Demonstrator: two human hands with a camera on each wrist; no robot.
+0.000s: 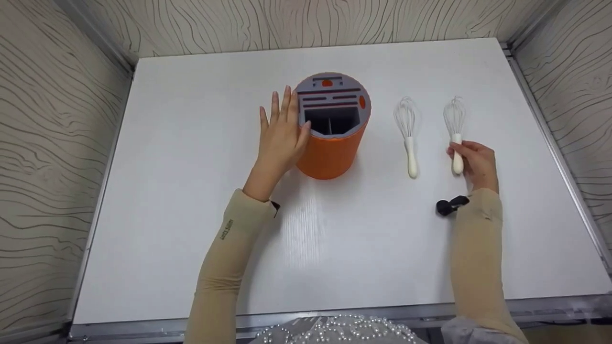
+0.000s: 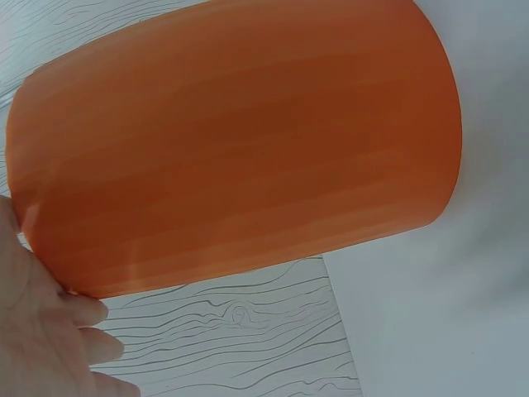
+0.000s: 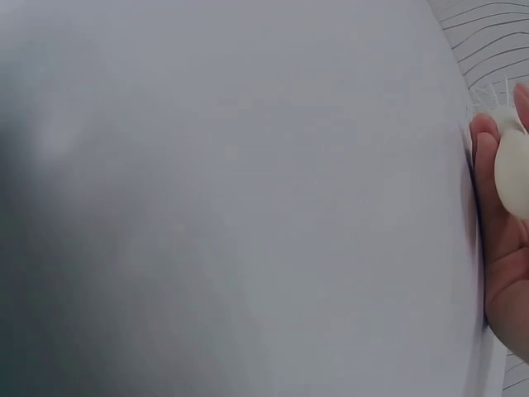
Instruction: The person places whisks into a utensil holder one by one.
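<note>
An orange cylindrical utensil holder (image 1: 330, 155) with a grey slotted top stands upright at the middle of the table. My left hand (image 1: 283, 138) rests against its left rim, fingers straight and thumb at the front edge of the top. In the left wrist view the holder's orange side fills much of the picture, with that hand (image 2: 41, 331) at its upper end. Over on the right, my right hand (image 1: 480, 160) pinches the cream handle of a whisk (image 1: 457, 160) between thumb and fingers. The right wrist view shows the handle's rounded end (image 3: 514, 174) lying over the fingers.
A second, matching whisk (image 1: 411, 157) lies on the white table (image 1: 181, 191) between the holder and the right hand, wires pointing away. Patterned panels (image 1: 296, 24) close in the back and both sides. Metal framing (image 1: 557, 148) runs along the table's right edge.
</note>
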